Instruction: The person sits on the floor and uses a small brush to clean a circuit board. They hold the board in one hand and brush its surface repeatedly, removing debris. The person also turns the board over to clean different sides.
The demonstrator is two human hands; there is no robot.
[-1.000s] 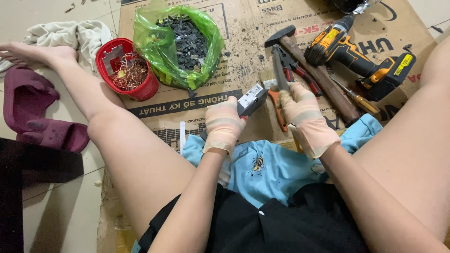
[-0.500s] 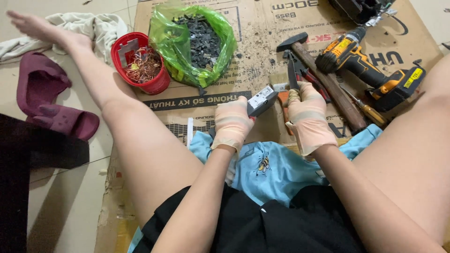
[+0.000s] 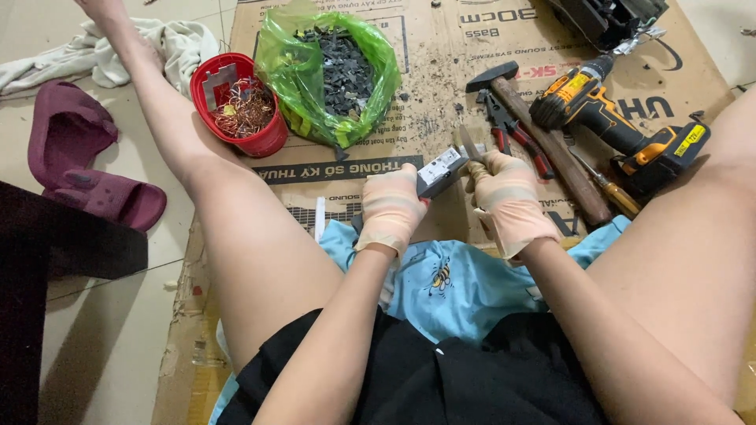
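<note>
Head view: my left hand clamps the small grey component steady above the cardboard sheet; my right hand grips a thin blade tool at its top edge, apparently for prying; hammer and cordless drill lie within reach.

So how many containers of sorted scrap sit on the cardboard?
2: a red tub of copper wire left of a green plastic bag of dark scrap pieces, both beyond the gloved hands. Others may lie outside the view.

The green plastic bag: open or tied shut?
Open: the green plastic bag has its mouth spread wide, showing dark scrap pieces inside.
</note>
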